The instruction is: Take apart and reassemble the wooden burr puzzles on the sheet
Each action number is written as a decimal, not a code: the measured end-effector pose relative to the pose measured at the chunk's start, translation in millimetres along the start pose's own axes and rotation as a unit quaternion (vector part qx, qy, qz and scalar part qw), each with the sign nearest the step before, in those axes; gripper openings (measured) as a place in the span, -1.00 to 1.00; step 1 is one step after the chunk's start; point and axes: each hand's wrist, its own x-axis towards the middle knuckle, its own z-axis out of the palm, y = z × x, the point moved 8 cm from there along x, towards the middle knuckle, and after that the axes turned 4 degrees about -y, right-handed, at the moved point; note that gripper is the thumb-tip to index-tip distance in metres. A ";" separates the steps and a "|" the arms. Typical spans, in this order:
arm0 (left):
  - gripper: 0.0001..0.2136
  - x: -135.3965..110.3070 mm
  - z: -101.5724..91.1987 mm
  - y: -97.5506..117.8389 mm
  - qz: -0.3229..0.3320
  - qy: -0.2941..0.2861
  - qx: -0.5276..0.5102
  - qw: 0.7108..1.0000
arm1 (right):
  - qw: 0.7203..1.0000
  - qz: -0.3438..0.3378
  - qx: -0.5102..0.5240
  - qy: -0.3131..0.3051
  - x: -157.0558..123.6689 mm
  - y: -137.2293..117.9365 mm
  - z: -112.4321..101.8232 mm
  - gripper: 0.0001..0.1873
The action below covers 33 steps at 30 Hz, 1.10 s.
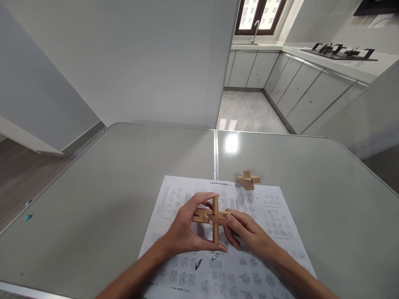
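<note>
Between my hands is a wooden interlocking puzzle (215,226), made of light wooden bars crossing one another, held above a printed sheet. My left hand (190,228) grips the upright bar, thumb at its bottom end and fingers at its top. A bar on the left of the puzzle carries a black mark. My right hand (246,230) pinches the right end of a bar that crosses the middle. The printed sheet (277,257) lies under both hands and shows many small diagrams. Beyond its top edge sits a second wooden puzzle (248,179) of crossed pieces.
The grey table (93,199) has a metal seam strip (215,153) down its middle. A small teal object (27,217) lies near the left edge. A white wall (156,62) rises behind, and a kitchen with a gas stove (339,52) is at back right.
</note>
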 end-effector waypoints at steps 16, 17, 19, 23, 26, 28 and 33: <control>-0.52 3.6 1.4 6.5 -0.003 -0.030 -0.015 0.999 | 1.000 0.013 0.012 0.001 1.9 4.2 -2.1 -0.47; -0.56 3.8 1.3 7.5 -0.006 -0.028 -0.015 0.999 | 1.000 0.014 0.019 0.004 2.3 4.6 -2.6 -0.47; -0.62 4.3 0.4 9.0 -0.012 -0.019 -0.004 1.000 | 0.999 0.012 0.035 0.010 2.7 4.5 -3.5 -0.48; -0.79 4.7 -3.3 8.3 -0.017 0.008 0.004 1.000 | 0.997 0.000 0.056 0.048 1.1 4.2 -8.6 -0.50; -0.85 3.9 -6.1 5.2 -0.015 0.026 -0.010 1.000 | 0.994 -0.002 0.057 0.090 -0.4 6.0 -13.4 -0.50; -0.84 3.2 -7.1 3.6 -0.013 0.030 -0.013 0.999 | 0.993 -0.002 0.052 0.110 -0.6 6.6 -15.5 -0.49; -0.83 3.5 -3.5 6.2 -0.006 0.008 -0.033 0.999 | 0.987 -0.002 0.058 0.150 -0.7 6.4 -22.8 -0.46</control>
